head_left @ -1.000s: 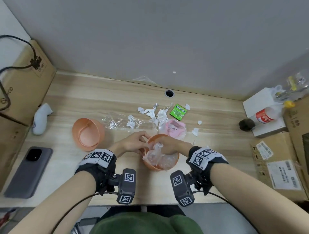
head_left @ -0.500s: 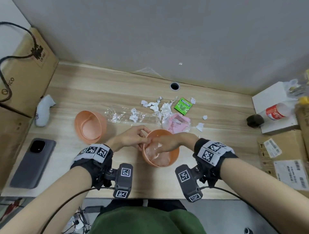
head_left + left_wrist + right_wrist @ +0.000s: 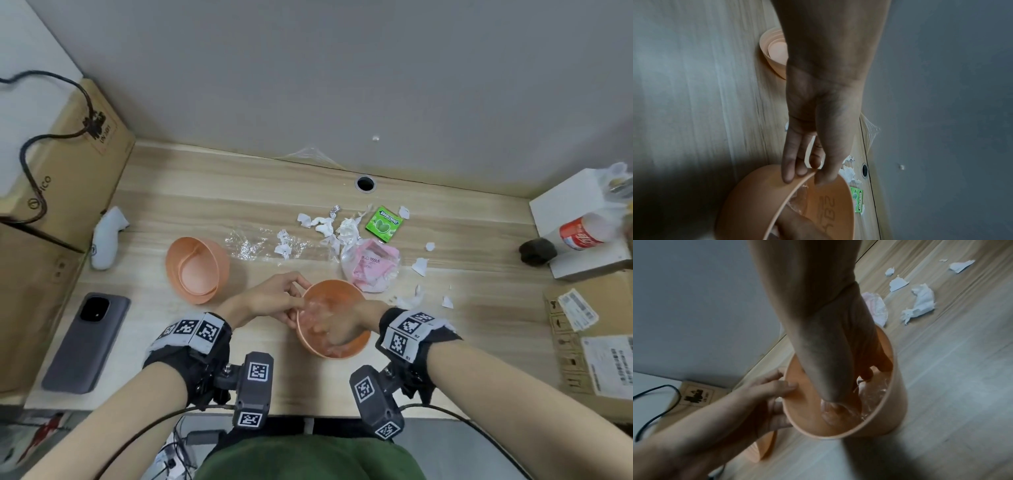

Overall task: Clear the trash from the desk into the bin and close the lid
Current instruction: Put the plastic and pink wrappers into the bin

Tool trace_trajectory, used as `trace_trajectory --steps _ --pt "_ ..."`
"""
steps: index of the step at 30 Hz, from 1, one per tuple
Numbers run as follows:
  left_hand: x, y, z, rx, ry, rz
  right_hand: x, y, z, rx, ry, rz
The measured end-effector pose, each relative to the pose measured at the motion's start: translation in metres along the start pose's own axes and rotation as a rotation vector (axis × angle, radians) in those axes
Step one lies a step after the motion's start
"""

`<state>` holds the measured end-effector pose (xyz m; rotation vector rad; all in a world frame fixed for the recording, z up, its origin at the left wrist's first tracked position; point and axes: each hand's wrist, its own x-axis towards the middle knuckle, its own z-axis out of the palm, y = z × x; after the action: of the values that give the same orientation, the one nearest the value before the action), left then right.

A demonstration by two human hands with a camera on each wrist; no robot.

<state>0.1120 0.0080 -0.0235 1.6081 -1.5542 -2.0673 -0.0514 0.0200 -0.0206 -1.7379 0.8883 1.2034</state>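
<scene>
The left hand's (image 3: 818,123) fingers (image 3: 789,164) pinched the near-left rim of the orange bin (image 3: 356,346), thumb inside. The right hand (image 3: 840,353) was sunk in it, pressing clear plastic (image 3: 873,395); its grip could not be made out. The bin stood near the counter's (image 3: 239,192) front edge, its lid (image 3: 197,269) well to the left. A hasty withdrawal might have dragged the springy plastic out. Paper scraps (image 3: 329,228) lay beyond.
</scene>
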Motion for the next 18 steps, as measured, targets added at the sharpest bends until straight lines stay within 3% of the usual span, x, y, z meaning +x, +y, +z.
trace_trajectory --steps 3,11,14,18 --pt "-0.003 -0.006 -0.005 -0.02 0.013 0.003 -0.007 -0.001 -0.006 0.006 0.02 -0.058" --pt "0.002 -0.005 -0.012 -0.026 0.048 -0.005 -0.057 0.035 -0.03 0.725 0.172 -0.333" --pt "0.007 -0.001 -0.012 -0.025 0.051 -0.007 -0.054 0.061 -0.022 0.942 0.41 -0.35" --pt "0.011 0.002 -0.011 -0.033 0.06 -0.018 -0.028 0.098 -0.008 0.965 0.882 -0.051"
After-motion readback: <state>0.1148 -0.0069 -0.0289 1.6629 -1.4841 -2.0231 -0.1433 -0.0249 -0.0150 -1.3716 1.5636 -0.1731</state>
